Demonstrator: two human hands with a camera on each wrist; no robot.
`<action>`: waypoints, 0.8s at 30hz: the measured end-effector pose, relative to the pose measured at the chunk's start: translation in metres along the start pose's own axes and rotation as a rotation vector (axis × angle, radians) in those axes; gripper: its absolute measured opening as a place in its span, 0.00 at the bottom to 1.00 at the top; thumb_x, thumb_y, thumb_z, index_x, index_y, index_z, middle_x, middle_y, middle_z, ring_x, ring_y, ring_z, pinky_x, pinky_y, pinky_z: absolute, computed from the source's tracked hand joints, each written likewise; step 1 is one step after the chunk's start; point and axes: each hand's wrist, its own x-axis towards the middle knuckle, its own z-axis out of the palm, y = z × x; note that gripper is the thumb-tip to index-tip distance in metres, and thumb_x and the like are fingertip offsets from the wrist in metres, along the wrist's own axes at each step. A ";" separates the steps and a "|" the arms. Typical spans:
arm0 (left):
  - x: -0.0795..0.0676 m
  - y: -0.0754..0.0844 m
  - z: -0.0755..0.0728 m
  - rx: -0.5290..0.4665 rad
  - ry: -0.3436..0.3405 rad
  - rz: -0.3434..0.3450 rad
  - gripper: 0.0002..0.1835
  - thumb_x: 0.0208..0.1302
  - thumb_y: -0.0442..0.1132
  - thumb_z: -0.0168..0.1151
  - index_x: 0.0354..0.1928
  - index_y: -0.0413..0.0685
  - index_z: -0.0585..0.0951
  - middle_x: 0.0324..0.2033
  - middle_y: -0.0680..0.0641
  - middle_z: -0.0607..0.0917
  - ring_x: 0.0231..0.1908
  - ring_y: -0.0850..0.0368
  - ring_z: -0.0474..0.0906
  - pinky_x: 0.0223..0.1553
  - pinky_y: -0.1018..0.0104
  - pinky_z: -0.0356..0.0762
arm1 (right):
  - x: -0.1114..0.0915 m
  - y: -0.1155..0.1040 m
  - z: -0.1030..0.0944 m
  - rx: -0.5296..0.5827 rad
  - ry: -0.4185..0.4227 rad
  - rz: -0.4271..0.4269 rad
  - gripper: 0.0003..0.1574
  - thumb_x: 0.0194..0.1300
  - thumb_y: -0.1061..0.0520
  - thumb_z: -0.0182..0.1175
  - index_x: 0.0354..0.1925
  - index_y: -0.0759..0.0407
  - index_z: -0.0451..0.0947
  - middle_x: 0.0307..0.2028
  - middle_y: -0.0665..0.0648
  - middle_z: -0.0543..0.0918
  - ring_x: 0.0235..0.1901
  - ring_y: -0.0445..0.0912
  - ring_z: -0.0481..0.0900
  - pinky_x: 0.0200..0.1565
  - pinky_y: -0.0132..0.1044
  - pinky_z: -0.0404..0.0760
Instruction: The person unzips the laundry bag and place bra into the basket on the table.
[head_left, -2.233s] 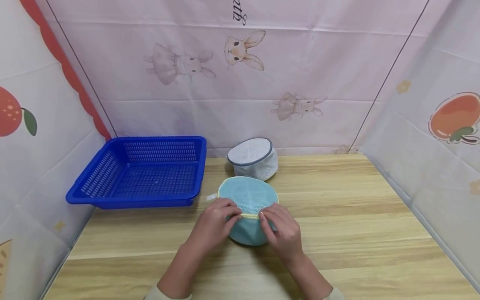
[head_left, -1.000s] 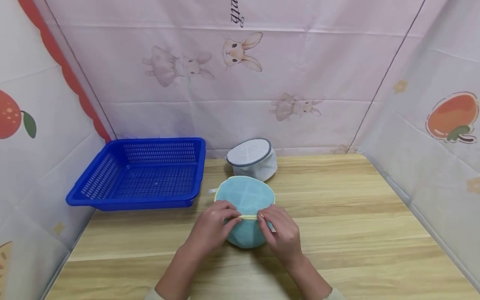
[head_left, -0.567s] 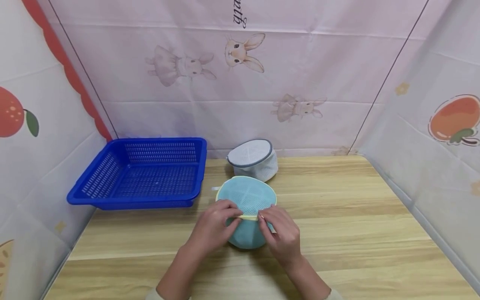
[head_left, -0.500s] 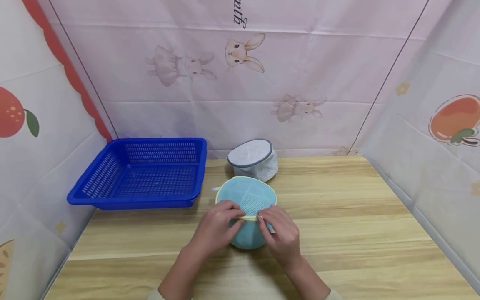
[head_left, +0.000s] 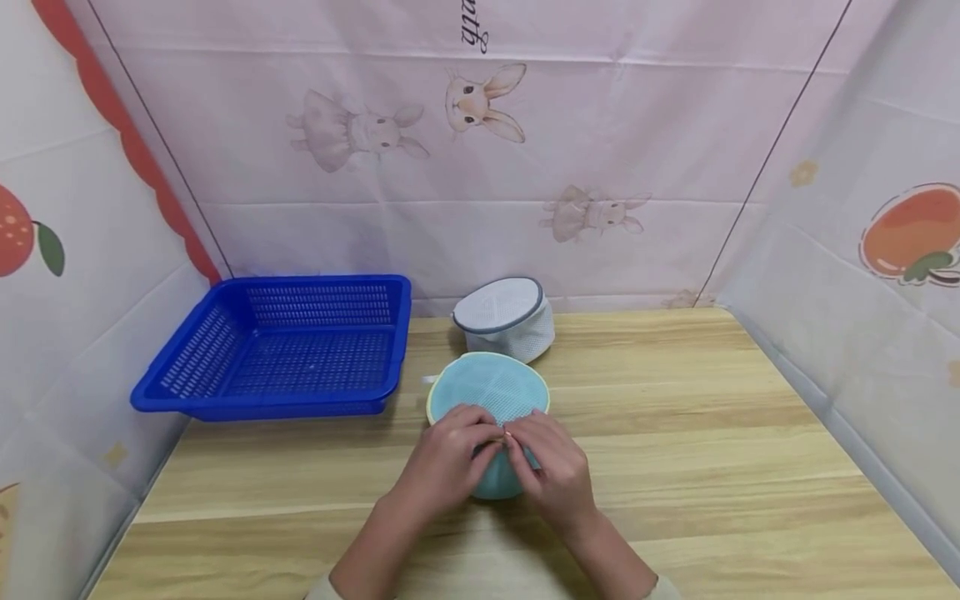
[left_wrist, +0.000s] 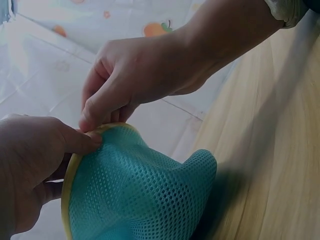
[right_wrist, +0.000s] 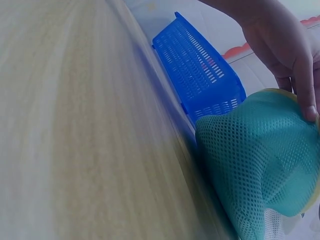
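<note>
The left hand and the right hand are seen with bent fingers, and by both the yellow rim of a teal mesh bag is pinched at its near side, fingertips nearly meeting; what lies exactly between the tips is hidden. The bag is set near the middle of the table. Its round mesh top is shown by the head view, as is a white tag at its left; its creased side, largely covered by the hands from above, is revealed by the left wrist view. In the right wrist view, the left thumb is seen pressed on the outside at the rim. A white bag with a grey edge is placed just behind, near the back wall. By a blue basket the far left corner is taken up. Most room for moving is left on the right, where wood is seen up to the right wall; a narrower strip is left between basket and hands.
</note>
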 end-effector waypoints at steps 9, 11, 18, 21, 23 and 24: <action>-0.008 -0.015 -0.010 -0.027 0.025 -0.019 0.06 0.52 0.35 0.76 0.32 0.51 0.89 0.32 0.58 0.84 0.39 0.64 0.80 0.44 0.70 0.81 | 0.003 0.001 -0.002 -0.019 0.007 -0.009 0.10 0.68 0.62 0.60 0.37 0.69 0.84 0.32 0.60 0.87 0.34 0.53 0.85 0.51 0.46 0.83; -0.009 -0.019 -0.012 -0.032 0.033 -0.028 0.06 0.51 0.34 0.76 0.32 0.50 0.89 0.32 0.58 0.84 0.38 0.64 0.80 0.43 0.70 0.81 | 0.004 0.001 -0.004 -0.016 0.012 0.004 0.09 0.67 0.62 0.61 0.37 0.69 0.84 0.33 0.61 0.87 0.34 0.53 0.85 0.52 0.45 0.83; -0.013 -0.028 -0.021 -0.055 0.025 -0.087 0.07 0.51 0.33 0.76 0.32 0.51 0.89 0.33 0.59 0.85 0.38 0.65 0.80 0.44 0.70 0.81 | 0.005 0.003 -0.005 -0.004 0.046 0.014 0.07 0.65 0.64 0.63 0.35 0.69 0.85 0.31 0.62 0.87 0.32 0.54 0.85 0.56 0.41 0.80; -0.013 -0.030 -0.022 -0.063 0.010 -0.097 0.07 0.52 0.33 0.76 0.33 0.51 0.89 0.34 0.59 0.85 0.39 0.66 0.80 0.45 0.70 0.81 | 0.006 0.002 -0.004 -0.004 0.057 0.002 0.07 0.64 0.64 0.63 0.34 0.69 0.85 0.30 0.62 0.87 0.31 0.53 0.85 0.56 0.41 0.81; -0.013 -0.030 -0.022 -0.062 0.007 -0.092 0.07 0.52 0.33 0.76 0.34 0.51 0.89 0.34 0.59 0.85 0.39 0.66 0.80 0.45 0.70 0.81 | 0.006 0.001 -0.004 -0.005 0.070 -0.008 0.08 0.64 0.64 0.63 0.34 0.70 0.85 0.30 0.62 0.87 0.31 0.53 0.85 0.54 0.42 0.82; -0.013 -0.029 -0.022 -0.058 0.010 -0.081 0.08 0.51 0.33 0.76 0.34 0.51 0.89 0.34 0.58 0.85 0.39 0.65 0.80 0.45 0.70 0.81 | 0.007 0.000 -0.004 -0.005 0.077 -0.011 0.08 0.64 0.64 0.63 0.33 0.70 0.85 0.29 0.62 0.87 0.31 0.53 0.85 0.54 0.42 0.82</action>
